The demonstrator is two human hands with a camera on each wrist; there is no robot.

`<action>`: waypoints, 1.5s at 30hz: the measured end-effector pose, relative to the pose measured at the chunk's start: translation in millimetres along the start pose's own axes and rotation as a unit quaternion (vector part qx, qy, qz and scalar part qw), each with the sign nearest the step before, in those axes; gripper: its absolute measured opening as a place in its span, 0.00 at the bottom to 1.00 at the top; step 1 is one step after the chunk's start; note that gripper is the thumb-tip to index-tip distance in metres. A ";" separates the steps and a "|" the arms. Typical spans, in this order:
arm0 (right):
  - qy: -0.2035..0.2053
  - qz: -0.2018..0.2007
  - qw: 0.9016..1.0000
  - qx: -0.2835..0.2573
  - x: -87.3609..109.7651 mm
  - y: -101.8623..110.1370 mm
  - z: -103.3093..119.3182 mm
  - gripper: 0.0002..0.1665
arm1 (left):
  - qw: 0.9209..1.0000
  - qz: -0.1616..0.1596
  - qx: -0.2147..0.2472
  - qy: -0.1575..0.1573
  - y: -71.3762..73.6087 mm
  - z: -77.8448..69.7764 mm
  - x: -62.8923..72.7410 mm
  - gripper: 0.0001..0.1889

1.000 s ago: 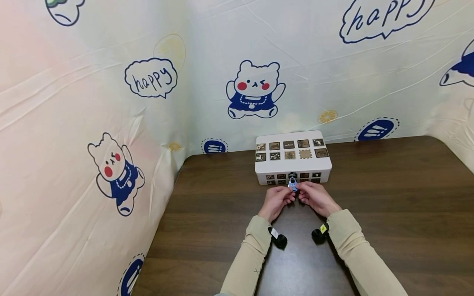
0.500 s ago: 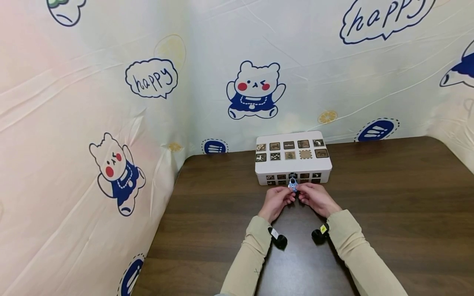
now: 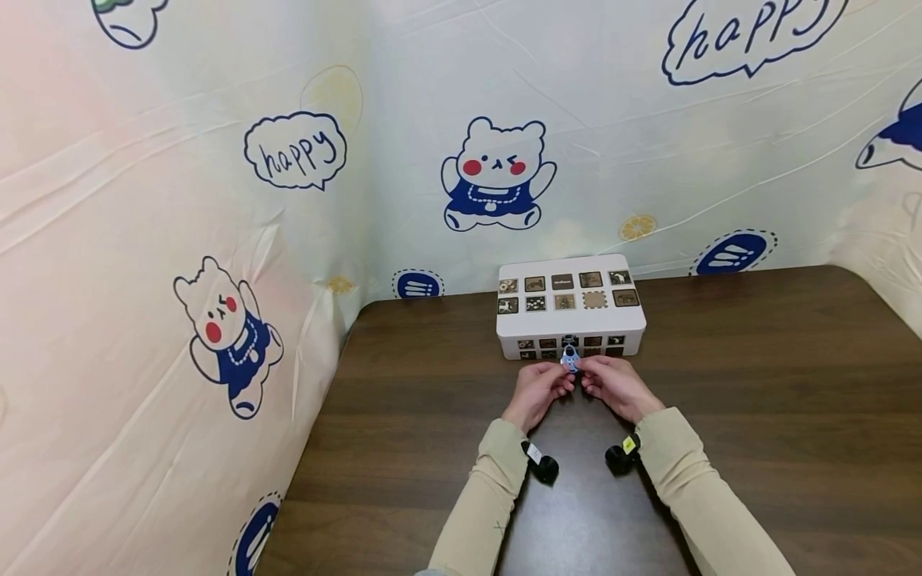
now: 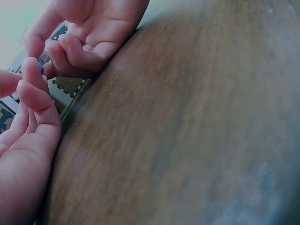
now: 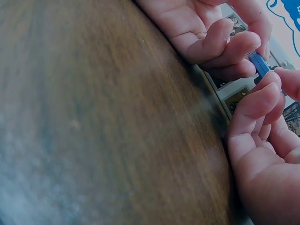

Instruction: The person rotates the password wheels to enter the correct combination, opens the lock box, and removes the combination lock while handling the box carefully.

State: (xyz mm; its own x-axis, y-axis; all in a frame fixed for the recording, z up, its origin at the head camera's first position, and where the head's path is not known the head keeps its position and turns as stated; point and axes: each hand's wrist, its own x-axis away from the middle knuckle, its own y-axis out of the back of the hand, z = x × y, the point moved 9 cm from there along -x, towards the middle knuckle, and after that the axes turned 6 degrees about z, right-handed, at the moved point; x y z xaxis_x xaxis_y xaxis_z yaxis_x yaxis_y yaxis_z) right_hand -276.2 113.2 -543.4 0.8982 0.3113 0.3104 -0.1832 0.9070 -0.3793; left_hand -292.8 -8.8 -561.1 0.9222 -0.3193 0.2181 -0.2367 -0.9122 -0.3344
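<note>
A small blue padlock point(image 3: 571, 362) with a silver shackle hangs at the metal latch on the front of a white tin box point(image 3: 569, 322). My left hand point(image 3: 539, 390) pinches the padlock's body from the left between thumb and curled fingers. From the other side my right hand point(image 3: 614, 386) pinches it too, its fingertips close to those of the left. In the right wrist view, the blue edge of the padlock point(image 5: 259, 64) shows between the fingertips of both hands. The fingers mostly hide the padlock in the left wrist view.
The box stands near the back edge of a dark wooden table point(image 3: 418, 416), its lid down and printed with small square pictures. Behind and to the left hangs a pale curtain point(image 3: 403, 160) with cartoon bears. Black wrist cameras sit on both sleeves, just above the table.
</note>
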 end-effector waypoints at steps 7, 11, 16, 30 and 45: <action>0.001 -0.001 1.000 0.000 -1.6 0.5 -0.7 0.06 | 1.000 0.000 0.001 0.001 -0.5 -1.2 0.3 0.06; 0.001 0.001 1.000 -0.003 -2.0 1.0 -1.5 0.08 | 1.000 -0.004 0.001 0.005 0.1 -0.7 0.5 0.06; 0.000 0.003 1.000 -0.005 -1.7 1.3 -1.7 0.09 | 1.000 -0.010 0.006 0.008 0.8 0.2 0.4 0.05; -0.004 -0.006 1.000 0.009 -4.3 3.5 -3.8 0.06 | 1.000 -0.011 0.003 0.010 1.4 0.8 0.6 0.06; -0.001 -0.005 1.000 0.008 -4.2 3.5 -3.6 0.06 | 1.000 -0.007 0.002 0.008 0.7 0.0 1.1 0.06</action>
State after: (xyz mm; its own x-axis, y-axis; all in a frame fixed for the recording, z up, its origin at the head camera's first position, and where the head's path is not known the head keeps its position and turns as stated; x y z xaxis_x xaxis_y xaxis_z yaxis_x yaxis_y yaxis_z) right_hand -279.1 114.1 -549.1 0.8992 0.3021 0.3165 -0.1802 0.9149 -0.3611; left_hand -292.0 -9.8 -561.1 0.9204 -0.3108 0.2374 -0.2231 -0.9158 -0.3340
